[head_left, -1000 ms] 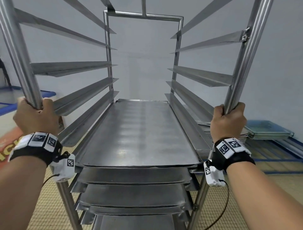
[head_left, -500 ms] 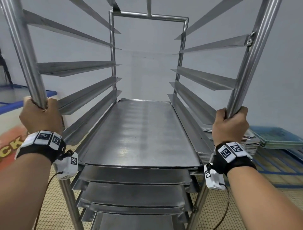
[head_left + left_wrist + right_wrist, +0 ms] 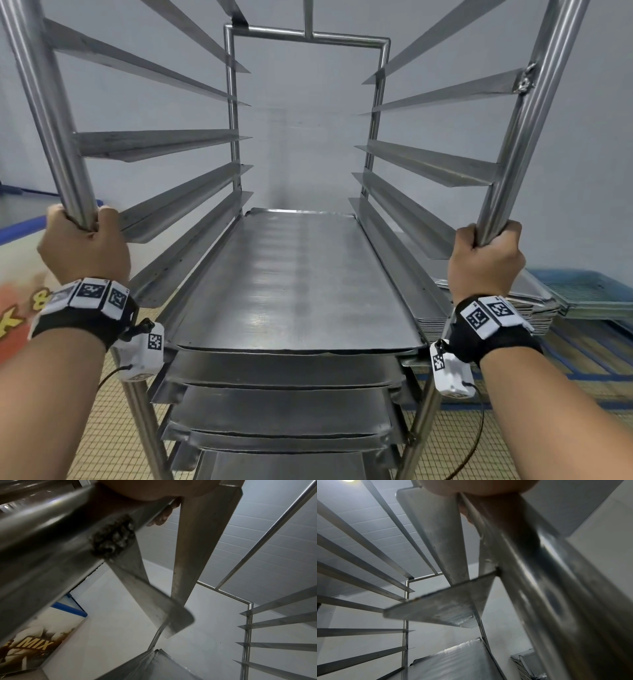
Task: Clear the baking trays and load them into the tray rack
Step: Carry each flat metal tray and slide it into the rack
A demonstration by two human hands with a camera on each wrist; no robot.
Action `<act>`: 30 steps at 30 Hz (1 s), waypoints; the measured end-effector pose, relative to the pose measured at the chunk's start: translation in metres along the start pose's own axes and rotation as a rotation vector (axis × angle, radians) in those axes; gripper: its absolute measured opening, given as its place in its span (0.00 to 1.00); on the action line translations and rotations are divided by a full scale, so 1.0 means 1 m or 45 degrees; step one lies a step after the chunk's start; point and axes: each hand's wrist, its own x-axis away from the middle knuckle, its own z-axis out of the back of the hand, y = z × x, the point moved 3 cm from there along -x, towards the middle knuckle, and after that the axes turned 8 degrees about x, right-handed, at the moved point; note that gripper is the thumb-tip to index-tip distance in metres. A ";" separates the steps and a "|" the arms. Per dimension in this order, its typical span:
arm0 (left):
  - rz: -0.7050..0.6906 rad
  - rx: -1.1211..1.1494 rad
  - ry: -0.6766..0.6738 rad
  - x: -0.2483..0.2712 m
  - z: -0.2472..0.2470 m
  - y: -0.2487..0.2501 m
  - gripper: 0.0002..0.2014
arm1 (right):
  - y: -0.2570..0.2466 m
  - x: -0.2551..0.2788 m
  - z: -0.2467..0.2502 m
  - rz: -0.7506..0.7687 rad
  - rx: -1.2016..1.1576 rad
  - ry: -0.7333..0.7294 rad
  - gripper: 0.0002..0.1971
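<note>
Currently the left hand and right hand, fingers wrapped around the front posts of the tray rack, have shifted it slightly against the background. Loaded baking trays remain seated; probably the rack is being repositioned.

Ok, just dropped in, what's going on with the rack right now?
A person stands at the front of the tray rack, left hand gripping the front left upright and right hand gripping the front right upright. Several baking trays already sit in the lower slots; the upper runners hold nothing. More trays are stacked low down beyond the rack on the right.
</note>
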 end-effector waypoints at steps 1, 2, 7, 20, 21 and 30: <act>-0.004 -0.009 0.001 -0.003 -0.008 -0.002 0.20 | 0.002 -0.001 -0.009 -0.006 0.006 0.000 0.11; -0.011 -0.016 -0.004 -0.006 -0.016 -0.004 0.20 | 0.003 -0.003 -0.017 -0.014 0.011 -0.004 0.11; 0.041 -0.052 -0.011 -0.019 -0.057 -0.020 0.23 | 0.011 -0.011 -0.057 -0.065 0.026 -0.027 0.11; 0.124 -0.066 0.019 -0.064 -0.154 -0.070 0.30 | 0.035 -0.031 -0.166 -0.032 0.026 0.029 0.12; 0.100 -0.076 0.028 -0.067 -0.162 -0.074 0.31 | 0.037 -0.034 -0.174 -0.026 0.028 0.031 0.12; 0.074 -0.103 0.016 -0.079 -0.229 -0.083 0.32 | 0.063 -0.058 -0.251 -0.021 0.044 0.042 0.11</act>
